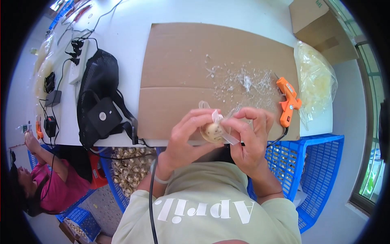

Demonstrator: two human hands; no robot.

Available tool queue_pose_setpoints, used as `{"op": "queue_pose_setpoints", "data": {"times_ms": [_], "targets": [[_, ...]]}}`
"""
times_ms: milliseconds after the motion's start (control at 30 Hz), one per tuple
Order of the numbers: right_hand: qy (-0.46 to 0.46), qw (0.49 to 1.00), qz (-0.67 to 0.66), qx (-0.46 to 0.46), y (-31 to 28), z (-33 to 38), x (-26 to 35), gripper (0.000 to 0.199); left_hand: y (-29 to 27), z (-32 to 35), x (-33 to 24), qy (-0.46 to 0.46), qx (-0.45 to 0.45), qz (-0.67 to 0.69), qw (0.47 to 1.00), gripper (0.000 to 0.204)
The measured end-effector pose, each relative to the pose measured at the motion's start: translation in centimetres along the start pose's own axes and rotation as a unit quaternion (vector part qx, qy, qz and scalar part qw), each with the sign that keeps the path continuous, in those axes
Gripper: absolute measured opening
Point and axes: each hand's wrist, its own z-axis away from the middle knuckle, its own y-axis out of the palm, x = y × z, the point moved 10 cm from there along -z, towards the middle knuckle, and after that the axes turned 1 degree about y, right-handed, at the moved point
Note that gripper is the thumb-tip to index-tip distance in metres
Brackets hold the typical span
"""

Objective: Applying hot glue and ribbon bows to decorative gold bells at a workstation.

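Where the small round cream-and-gold ornament (pixel 213 133) was: between both hands, around the near edge of the white table (pixel 126 32).
Left hand (pixel 180 136): pinched the ornament, thumb beneath, fingers curled over its top.
Right hand (pixel 254 132): fingertips pinched the translucent ribbon (pixel 232 139) beside the ornament.
Ornament risk: judged that a slackened left thumb could have dropped it off the table edge.
Ribbon risk: an uneven tug might have skewed it; white glue-like strands (pixel 246 83) ahead might have clung to it.
Orange glue gun (pixel 288 101): lay just right of the right hand; an outward swing might have knocked it. Heat could not be told.
Black cable (pixel 151 195): passed near the left wrist; a reach might have snagged it.
Open room: widest over the left half of the flat brown cardboard sheet (pixel 174 61); tighter rightward.
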Motion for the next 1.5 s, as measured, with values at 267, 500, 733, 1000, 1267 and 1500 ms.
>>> {"op": "queue_pose_setpoints", "data": {"times_ms": [267,500,733,1000,1267,1500], "targets": [[0.029,0.999,0.009,-0.027,-0.7,1.7,0.1,0.021,1.4,1.3,-0.9,0.007,0.037,-0.051,0.998,0.054],[0.040,0.997,0.063,-0.036,-1.5,2.6,0.3,0.026,2.9,0.8,-1.9,0.050,0.074,-0.101,0.991,0.056],[0.183,0.938,-0.290,-0.050,-0.9,2.6,-3.9,0.019,2.6,0.1,0.2,-0.001,0.015,0.017,1.000,0.056],[0.054,0.997,-0.049,-0.022,-1.5,2.6,-2.0,0.024,2.6,0.4,0.6,0.000,0.015,0.082,0.996,0.059],[0.075,0.990,-0.101,-0.063,-3.9,3.4,-2.3,0.020,4.4,1.0,0.8,-0.013,0.063,0.102,0.993,0.059],[0.223,0.895,-0.101,-0.373,-24.3,13.1,-11.8,0.012,4.4,3.9,1.1,-0.061,0.040,0.148,0.986,0.066]]}}
